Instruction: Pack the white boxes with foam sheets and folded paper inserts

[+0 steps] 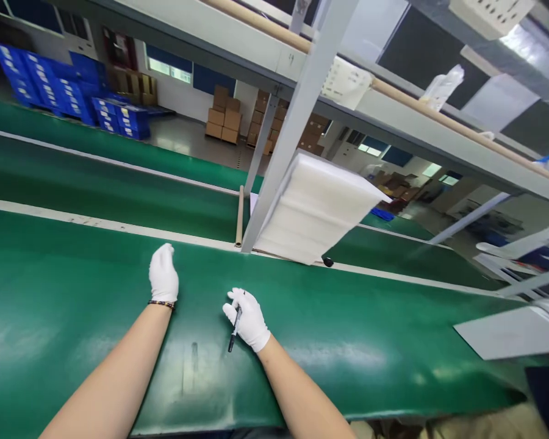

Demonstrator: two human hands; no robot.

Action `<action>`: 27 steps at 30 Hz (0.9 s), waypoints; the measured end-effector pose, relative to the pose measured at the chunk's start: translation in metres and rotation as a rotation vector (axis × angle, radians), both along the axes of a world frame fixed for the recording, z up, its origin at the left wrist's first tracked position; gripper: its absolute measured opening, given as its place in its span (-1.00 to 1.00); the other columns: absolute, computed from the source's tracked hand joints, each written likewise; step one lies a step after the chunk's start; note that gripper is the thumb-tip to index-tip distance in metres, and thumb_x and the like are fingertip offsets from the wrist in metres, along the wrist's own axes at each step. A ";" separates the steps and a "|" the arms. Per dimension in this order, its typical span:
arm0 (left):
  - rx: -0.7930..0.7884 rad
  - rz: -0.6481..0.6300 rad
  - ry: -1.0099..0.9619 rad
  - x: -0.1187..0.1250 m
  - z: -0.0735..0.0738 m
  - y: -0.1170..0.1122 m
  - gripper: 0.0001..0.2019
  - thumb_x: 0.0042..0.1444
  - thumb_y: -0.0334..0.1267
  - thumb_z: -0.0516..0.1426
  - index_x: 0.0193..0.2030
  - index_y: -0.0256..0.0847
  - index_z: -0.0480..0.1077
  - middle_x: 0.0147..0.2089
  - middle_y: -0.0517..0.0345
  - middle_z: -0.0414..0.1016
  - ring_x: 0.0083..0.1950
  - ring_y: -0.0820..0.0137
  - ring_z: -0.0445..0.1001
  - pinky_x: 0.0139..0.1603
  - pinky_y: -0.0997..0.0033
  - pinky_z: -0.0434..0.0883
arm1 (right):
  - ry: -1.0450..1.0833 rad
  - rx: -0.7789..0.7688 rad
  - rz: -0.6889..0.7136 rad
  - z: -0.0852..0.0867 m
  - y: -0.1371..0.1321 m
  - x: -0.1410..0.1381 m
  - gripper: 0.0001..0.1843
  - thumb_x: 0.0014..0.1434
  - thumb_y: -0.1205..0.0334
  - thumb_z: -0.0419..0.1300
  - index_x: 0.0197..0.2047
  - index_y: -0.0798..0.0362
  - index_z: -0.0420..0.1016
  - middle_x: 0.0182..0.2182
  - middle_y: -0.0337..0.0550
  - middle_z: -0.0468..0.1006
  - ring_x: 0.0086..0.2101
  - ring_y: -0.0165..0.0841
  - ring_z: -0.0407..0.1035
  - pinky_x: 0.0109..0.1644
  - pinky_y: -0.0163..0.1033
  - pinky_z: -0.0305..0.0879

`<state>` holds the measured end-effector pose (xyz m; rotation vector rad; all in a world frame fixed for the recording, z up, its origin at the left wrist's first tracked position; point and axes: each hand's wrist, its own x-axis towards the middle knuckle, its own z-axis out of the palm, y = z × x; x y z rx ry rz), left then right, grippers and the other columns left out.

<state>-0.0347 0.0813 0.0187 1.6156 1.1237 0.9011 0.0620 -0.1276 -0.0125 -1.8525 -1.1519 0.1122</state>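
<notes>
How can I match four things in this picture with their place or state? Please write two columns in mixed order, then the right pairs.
Things:
1. Pen
2. Left hand
3. Cardboard tube
4. Blue boxes

Places or states:
A. Stacked in the background, at the upper left of the picture
B. Just left of the foot of the grey post
C. Held in the gloved right hand
D. Gloved in white, with a bracelet at the wrist

Right pairs: 1-C, 2-D, 3-B, 4-A
</notes>
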 end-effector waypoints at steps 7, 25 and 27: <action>0.096 -0.517 0.626 0.003 0.013 -0.037 -0.43 0.10 0.19 -0.02 -0.74 -0.18 0.33 -0.53 -0.13 0.53 -0.35 0.11 0.56 -0.11 0.10 0.44 | 0.103 0.026 0.003 -0.003 0.002 0.006 -0.69 0.20 0.05 0.02 -0.52 -0.02 0.24 -0.35 0.01 0.60 -0.24 -0.22 0.51 -0.10 -0.12 0.42; 0.543 -0.295 1.100 0.004 -0.013 -0.006 -0.43 0.32 -0.03 -0.14 0.38 -0.22 0.18 0.45 -0.10 0.07 0.44 0.04 0.06 0.42 -0.02 0.01 | 0.339 0.100 0.060 -0.013 0.006 0.017 -0.52 0.24 -0.21 0.00 -0.30 0.02 0.46 -0.59 -0.20 0.47 -0.52 -0.34 0.41 -0.37 -0.26 0.34; 0.556 -0.308 1.103 0.005 -0.014 -0.012 -0.41 0.31 -0.02 -0.14 0.39 -0.25 0.14 0.46 -0.14 0.03 0.45 -0.01 0.04 0.42 -0.06 -0.01 | 0.401 0.133 0.071 -0.012 0.005 0.017 -0.39 0.22 -0.30 -0.01 -0.07 0.05 0.51 -0.58 -0.17 0.51 -0.49 -0.28 0.48 -0.31 -0.20 0.41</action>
